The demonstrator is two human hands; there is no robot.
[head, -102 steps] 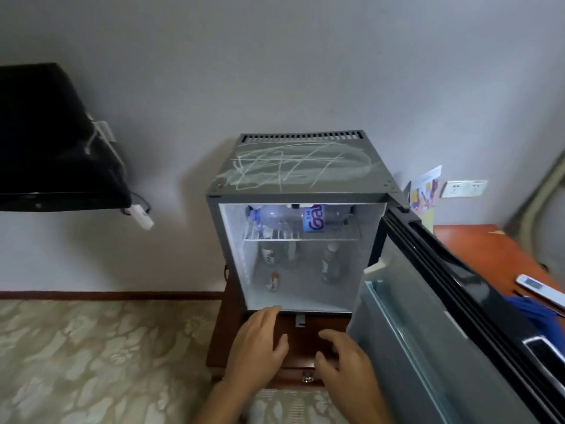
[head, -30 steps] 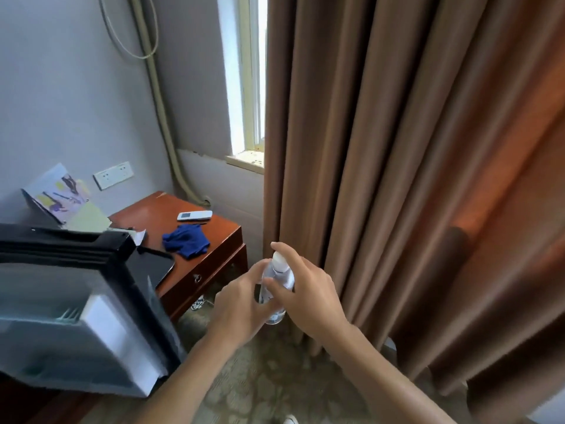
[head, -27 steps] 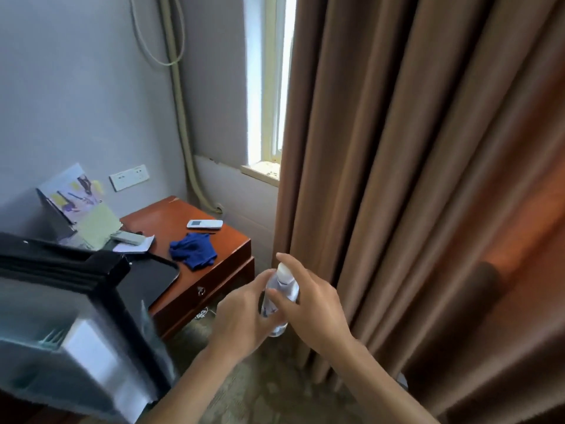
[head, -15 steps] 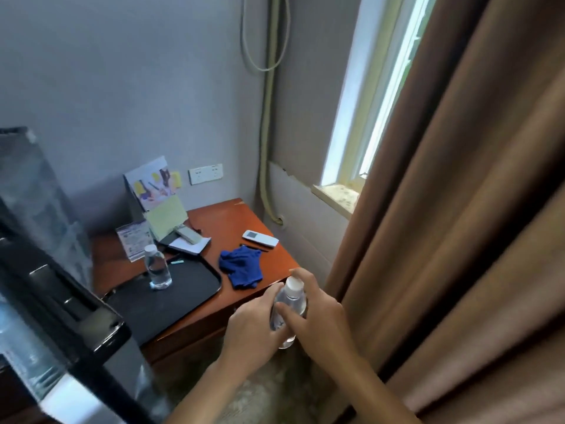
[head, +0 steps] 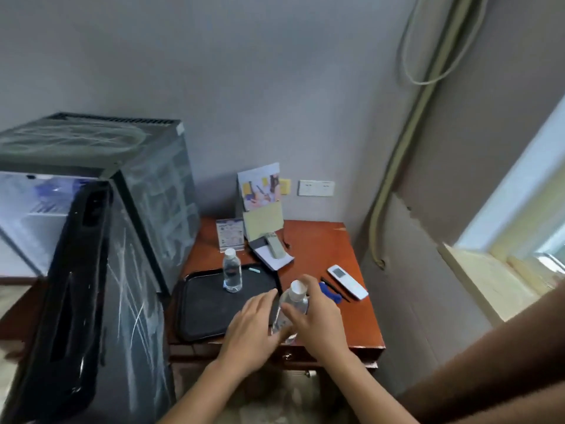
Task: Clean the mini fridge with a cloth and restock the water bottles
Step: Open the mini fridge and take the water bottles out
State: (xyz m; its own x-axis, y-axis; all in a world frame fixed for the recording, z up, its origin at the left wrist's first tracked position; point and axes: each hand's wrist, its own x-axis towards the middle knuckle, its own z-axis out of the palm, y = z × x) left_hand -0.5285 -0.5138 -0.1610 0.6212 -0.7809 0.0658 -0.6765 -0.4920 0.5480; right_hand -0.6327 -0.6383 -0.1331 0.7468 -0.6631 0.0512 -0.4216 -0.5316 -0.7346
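I hold a small clear water bottle (head: 293,305) with a white cap in both hands, above the front edge of the wooden side table (head: 318,246). My right hand (head: 319,321) wraps round it from the right. My left hand (head: 252,330) holds its lower left side, thumb under the base. A second water bottle (head: 232,273) stands upright at the back of a black tray (head: 198,313). The blue cloth (head: 332,294) lies just behind my right hand, mostly hidden. The mini fridge (head: 91,142) stands at the left, its scuffed door (head: 91,301) swung open toward me.
On the table are a white remote (head: 347,282), a dark pen, a notepad with a second remote (head: 275,249) and standing leaflets (head: 260,191). A brown curtain (head: 504,356) hangs at the lower right, a window sill (head: 489,280) beside it.
My view has swung left from the curtain back to the table and fridge. Both hands have carried the bottle along, and it now hangs over the table's front edge beside the tray.
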